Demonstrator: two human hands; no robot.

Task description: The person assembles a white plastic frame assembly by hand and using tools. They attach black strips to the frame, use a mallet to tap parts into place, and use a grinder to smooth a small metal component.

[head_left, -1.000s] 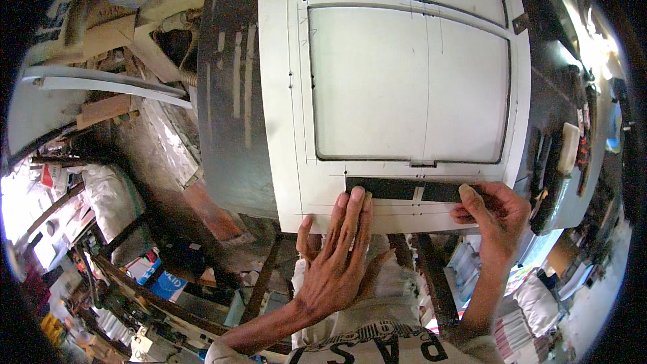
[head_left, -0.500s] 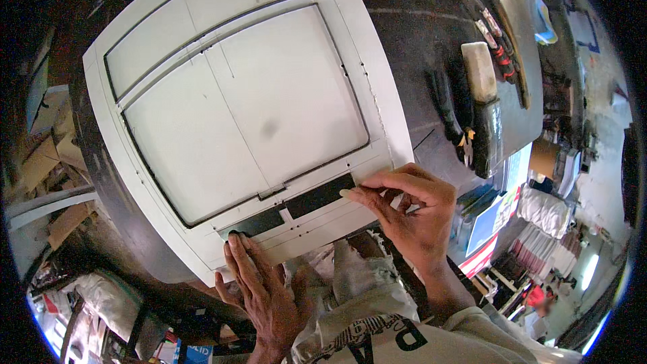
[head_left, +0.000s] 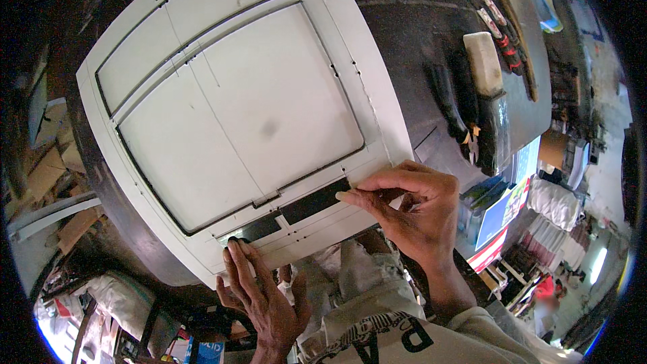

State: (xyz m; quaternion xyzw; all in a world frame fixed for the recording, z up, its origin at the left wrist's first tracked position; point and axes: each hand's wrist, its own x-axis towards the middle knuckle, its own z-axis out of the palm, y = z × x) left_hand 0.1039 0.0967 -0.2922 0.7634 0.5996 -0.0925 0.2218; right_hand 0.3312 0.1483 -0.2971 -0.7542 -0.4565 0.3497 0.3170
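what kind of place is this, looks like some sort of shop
Most likely a small workshop. A white framed panel lies on a dark workbench, hand tools sit along the bench, and scrap boards are piled beside it.

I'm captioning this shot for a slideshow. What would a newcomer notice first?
A large white framed panel fills the dark workbench. At its near edge, the right hand pinches one end of a black strip while the left hand presses fingertips by the other. Hand tools lie far right.
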